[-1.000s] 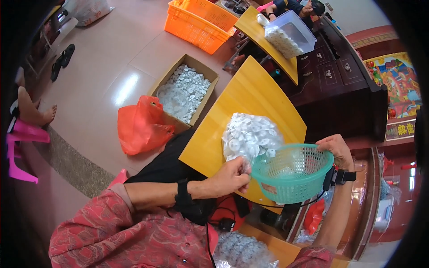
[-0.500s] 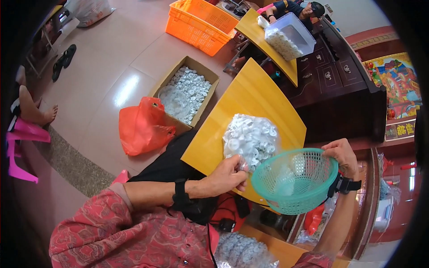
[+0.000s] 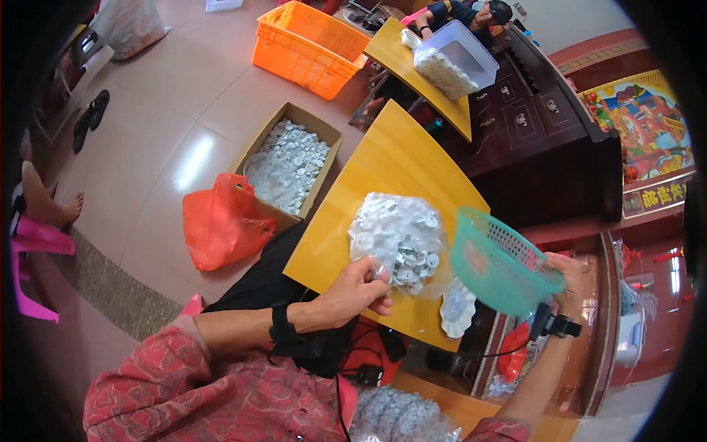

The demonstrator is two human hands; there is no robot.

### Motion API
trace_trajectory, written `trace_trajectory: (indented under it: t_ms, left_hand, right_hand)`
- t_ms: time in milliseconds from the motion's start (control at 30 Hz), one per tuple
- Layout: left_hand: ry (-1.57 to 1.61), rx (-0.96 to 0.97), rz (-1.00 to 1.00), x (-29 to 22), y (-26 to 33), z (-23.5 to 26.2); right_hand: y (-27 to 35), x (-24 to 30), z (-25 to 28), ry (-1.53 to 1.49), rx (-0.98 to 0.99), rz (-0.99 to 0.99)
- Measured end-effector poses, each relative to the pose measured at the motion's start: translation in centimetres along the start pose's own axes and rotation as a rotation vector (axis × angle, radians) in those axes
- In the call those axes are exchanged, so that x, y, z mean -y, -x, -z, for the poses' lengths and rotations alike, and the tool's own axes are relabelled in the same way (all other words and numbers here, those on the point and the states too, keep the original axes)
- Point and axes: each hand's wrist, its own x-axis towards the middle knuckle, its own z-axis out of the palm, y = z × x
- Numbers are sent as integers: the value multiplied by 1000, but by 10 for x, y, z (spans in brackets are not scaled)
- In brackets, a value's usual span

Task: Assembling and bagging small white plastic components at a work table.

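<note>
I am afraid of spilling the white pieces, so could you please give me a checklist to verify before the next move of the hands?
1. Left hand has a grip on the plastic bag: ok, fingers pinch its near end.
2. Bag supported from below: ok, it rests on the yellow table.
3. Right hand holds the green basket: ok, at the rim.
4. Basket level: not ok, it is clearly tilted.
5. Basket empty: cannot tell, its inside is partly hidden.
6. White scalloped dish well away from the table edge: not ok, it lies near the corner.
</note>
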Motion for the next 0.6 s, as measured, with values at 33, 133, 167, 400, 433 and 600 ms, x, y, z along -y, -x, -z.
trace_trajectory:
  t_ms: [33, 133, 167, 400, 433, 600]
  left_hand:
    - [4, 4, 7, 0, 1, -2]
    - [-3, -8, 26, -3, 1, -2]
    - [-9, -18, 37, -4, 2, -2]
    - [-16, 3, 34, 4, 3, 8]
    - [-15, 10, 48, 3, 4, 6]
    - [-15, 40, 79, 4, 4, 1]
  right_hand:
    - [-7, -18, 5, -85, -18, -32]
    - [-36, -69, -28, -297, -162, 5]
    - [-44, -82, -44, -359, -254, 43]
    - [-104, -144, -129, -322, -620, -159]
    - [-111, -160, -132, -325, -629, -160]
    - [-113, -209, -130, -578, -563, -194]
